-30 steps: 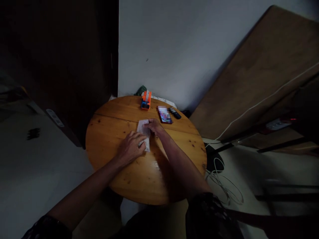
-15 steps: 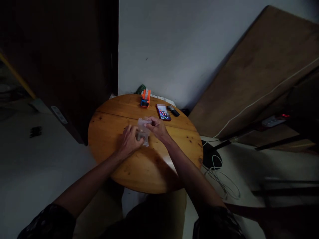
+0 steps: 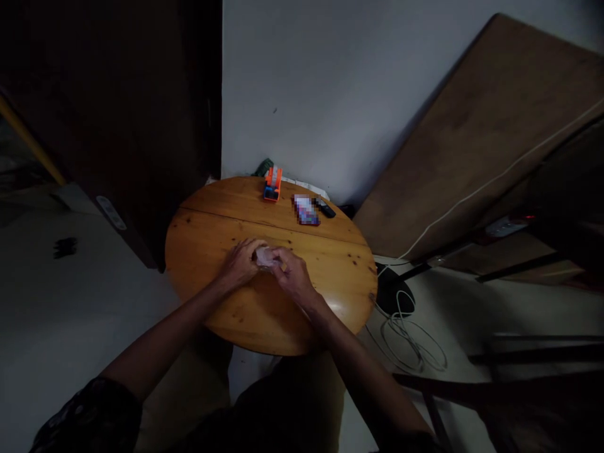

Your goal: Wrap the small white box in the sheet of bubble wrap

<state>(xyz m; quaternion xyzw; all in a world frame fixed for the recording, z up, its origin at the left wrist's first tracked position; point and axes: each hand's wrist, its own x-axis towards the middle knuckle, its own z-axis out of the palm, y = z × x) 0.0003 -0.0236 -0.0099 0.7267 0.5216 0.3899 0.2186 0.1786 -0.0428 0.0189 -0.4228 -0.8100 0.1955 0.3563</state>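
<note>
Over the middle of the round wooden table (image 3: 226,220), both hands meet at a small, pale, translucent piece that looks like thin plastic (image 3: 265,257). My left hand (image 3: 243,261) is curled around its left side, closed on it. From the right, my right hand (image 3: 293,275) pinches the other edge between thumb and fingers. The piece looks crumpled or folded, and the fingers cover part of it, so its exact kind cannot be made out.
Toward the wall stand an orange and blue tape dispenser (image 3: 272,185), a phone (image 3: 306,211) with a blurred screen and a black remote (image 3: 325,208). A brown board (image 3: 453,138) leans at the right. Coiled white cable (image 3: 410,340) lies on the floor.
The plastic piece was spread taller between the hands and is now gathered into a smaller bundle. My right hand has come down, and my left hand has closed around the piece.
</note>
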